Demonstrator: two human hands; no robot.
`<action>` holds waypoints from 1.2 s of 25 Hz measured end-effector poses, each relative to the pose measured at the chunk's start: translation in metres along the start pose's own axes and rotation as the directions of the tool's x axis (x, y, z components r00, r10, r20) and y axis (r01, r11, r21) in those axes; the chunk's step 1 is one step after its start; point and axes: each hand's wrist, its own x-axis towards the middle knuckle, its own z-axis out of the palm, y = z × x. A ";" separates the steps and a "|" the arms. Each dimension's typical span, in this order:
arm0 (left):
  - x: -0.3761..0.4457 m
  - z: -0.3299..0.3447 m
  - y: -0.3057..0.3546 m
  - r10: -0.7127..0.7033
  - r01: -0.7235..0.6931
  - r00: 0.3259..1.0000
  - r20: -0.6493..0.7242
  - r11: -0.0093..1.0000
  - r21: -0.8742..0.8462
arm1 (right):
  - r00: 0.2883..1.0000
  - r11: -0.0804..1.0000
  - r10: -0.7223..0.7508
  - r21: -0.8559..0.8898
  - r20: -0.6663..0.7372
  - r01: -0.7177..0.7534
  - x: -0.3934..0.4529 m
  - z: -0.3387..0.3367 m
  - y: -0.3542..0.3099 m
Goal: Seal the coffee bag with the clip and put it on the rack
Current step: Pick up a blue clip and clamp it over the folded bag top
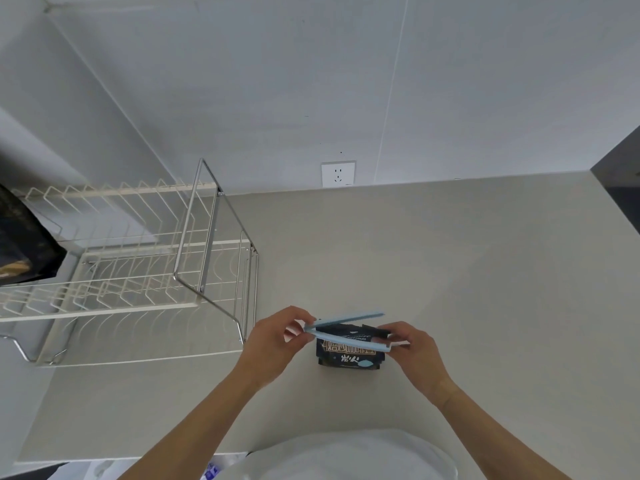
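A small black coffee bag (349, 356) with white and blue print stands upright on the beige counter, in front of me. A long light-blue clip (346, 329) straddles its top, its two arms spread apart in a V. My left hand (277, 337) pinches the hinged end at the left. My right hand (412, 344) holds the free end of the near arm and the bag's top right corner. The far arm sticks out free behind the bag. The wire rack (138, 271) stands to the left.
The rack has cream wire tiers and a chrome frame (204, 237). A dark bag (24, 244) sits at its far left end. A wall socket (338, 173) is behind the counter (467, 271). The counter's right edge meets a dark surface (620, 188).
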 end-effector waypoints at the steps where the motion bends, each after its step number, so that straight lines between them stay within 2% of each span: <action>1: 0.000 0.001 0.001 -0.008 0.008 1.000 0.011 1.000 -0.001 | 1.000 1.000 0.012 0.008 -0.001 -0.012 0.001 0.000 0.000; 8: 0.000 0.014 0.006 -0.049 0.048 0.999 -0.005 0.995 -0.092 | 0.996 0.974 0.089 0.206 0.029 -0.093 -0.002 0.001 0.003; 18: 0.008 0.028 0.008 -0.136 0.127 0.990 -0.036 0.974 -0.186 | 0.989 0.958 0.142 0.245 0.038 -0.146 0.000 -0.002 0.003; 21: 0.010 0.026 0.009 -0.086 0.084 0.996 -0.014 0.987 -0.135 | 0.991 0.970 0.134 0.201 0.023 -0.135 0.001 -0.003 0.002; 25: 0.012 0.021 0.015 0.044 -0.046 0.996 0.075 0.999 0.027 | 0.990 0.971 0.141 0.192 0.014 -0.141 -0.002 -0.005 -0.002; 28: 0.015 0.021 0.020 0.075 -0.093 0.987 0.140 0.988 0.120 | 0.985 0.975 0.170 0.148 -0.019 -0.166 -0.007 -0.009 -0.005; 30: 0.014 0.022 0.020 0.078 -0.094 0.989 0.125 0.987 0.127 | 0.985 0.980 0.168 0.104 0.037 -0.171 -0.011 -0.017 -0.005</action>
